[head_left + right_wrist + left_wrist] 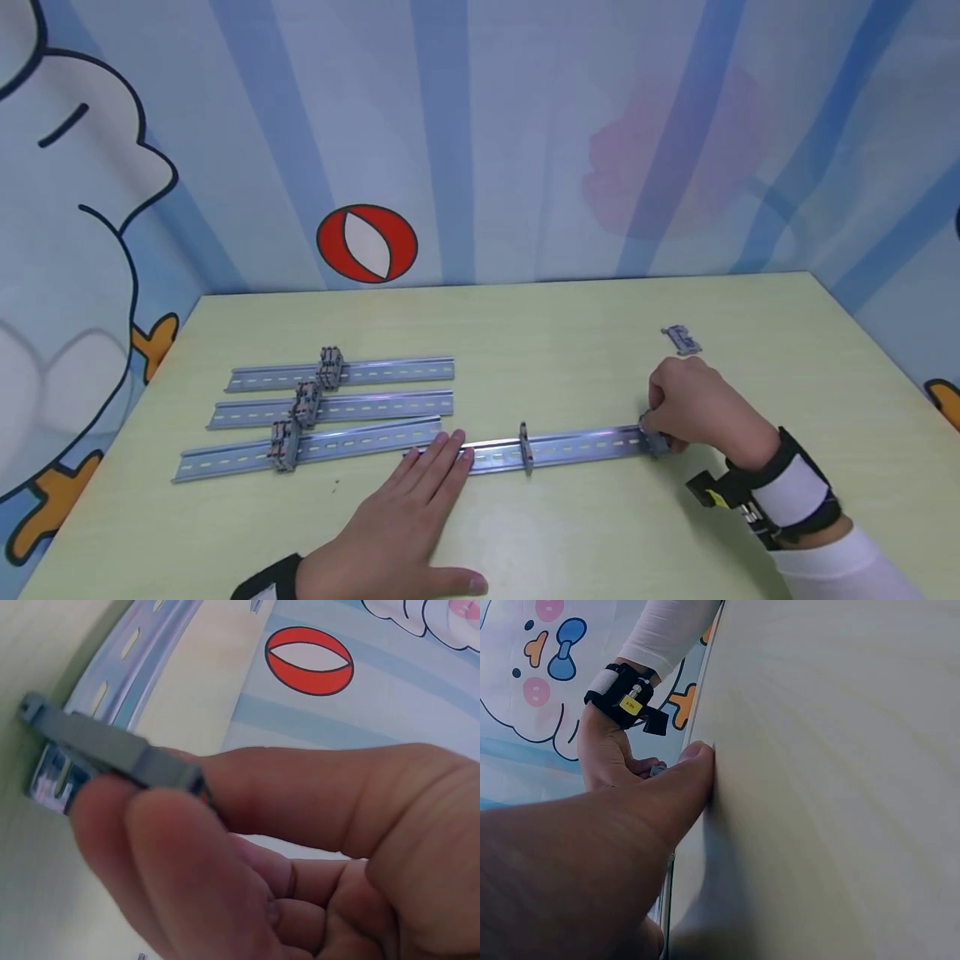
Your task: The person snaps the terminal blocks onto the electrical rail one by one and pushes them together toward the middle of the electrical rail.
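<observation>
A slotted metal DIN rail (585,446) lies across the front middle of the table. My left hand (397,533) rests on its left end with straight fingers; the thumb is spread to the side on the tabletop. At the rail's right end my right hand (697,408) pinches a grey terminal block (120,746) between thumb and fingers. In the right wrist view this block stands crosswise over the rail end; whether it is seated cannot be told. Another thin grey terminal block (527,450) stands upright on the rail between my hands.
To the left lie three more rails, the back one (397,371), the middle one (390,404) and the front one (360,442), each bearing a cluster of blocks. A loose terminal block (682,340) lies flat beyond my right hand. A printed curtain stands behind the table (570,333).
</observation>
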Action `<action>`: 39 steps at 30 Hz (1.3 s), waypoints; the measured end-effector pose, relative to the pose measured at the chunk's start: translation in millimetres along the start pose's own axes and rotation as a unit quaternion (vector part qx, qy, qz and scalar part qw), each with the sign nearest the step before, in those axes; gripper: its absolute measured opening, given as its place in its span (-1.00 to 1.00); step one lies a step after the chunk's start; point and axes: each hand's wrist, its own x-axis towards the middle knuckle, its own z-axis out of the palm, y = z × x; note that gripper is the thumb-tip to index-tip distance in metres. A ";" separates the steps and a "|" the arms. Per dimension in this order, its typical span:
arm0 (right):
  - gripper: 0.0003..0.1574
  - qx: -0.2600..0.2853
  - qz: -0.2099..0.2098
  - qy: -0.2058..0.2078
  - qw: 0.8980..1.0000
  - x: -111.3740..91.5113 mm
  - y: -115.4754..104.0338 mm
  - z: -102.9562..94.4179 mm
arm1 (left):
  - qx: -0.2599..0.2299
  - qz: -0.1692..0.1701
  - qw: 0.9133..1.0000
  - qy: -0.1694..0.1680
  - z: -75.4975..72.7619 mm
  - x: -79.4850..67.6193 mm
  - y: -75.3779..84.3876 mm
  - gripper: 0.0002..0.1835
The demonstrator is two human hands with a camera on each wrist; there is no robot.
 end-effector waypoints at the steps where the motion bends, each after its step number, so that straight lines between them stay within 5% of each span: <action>1: -0.77 0.003 0.001 -0.002 1.000 0.1 1.1 0.3 | 0.001 0.000 1.000 0.001 0.2 -0.2 0.0 0.31; 15: -0.86 0.025 -0.001 -0.037 0.999 14.9 -3.7 0.9 | 0.011 -0.009 1.000 0.005 -1.0 -4.7 -0.6 0.30; 20: -0.87 0.012 0.021 -0.045 0.999 7.0 -2.3 0.0 | 0.012 0.007 1.000 0.013 0.5 -3.8 1.2 0.29; 32: -0.77 0.012 -0.002 -0.018 1.000 -7.0 -1.4 -14.1 | 0.019 0.003 1.000 0.024 1.0 -2.3 3.0 0.28; 39: -0.80 0.049 0.008 -0.023 0.999 -9.7 -0.2 -15.7 | 0.017 0.003 1.000 0.019 -0.7 -2.4 2.7 0.28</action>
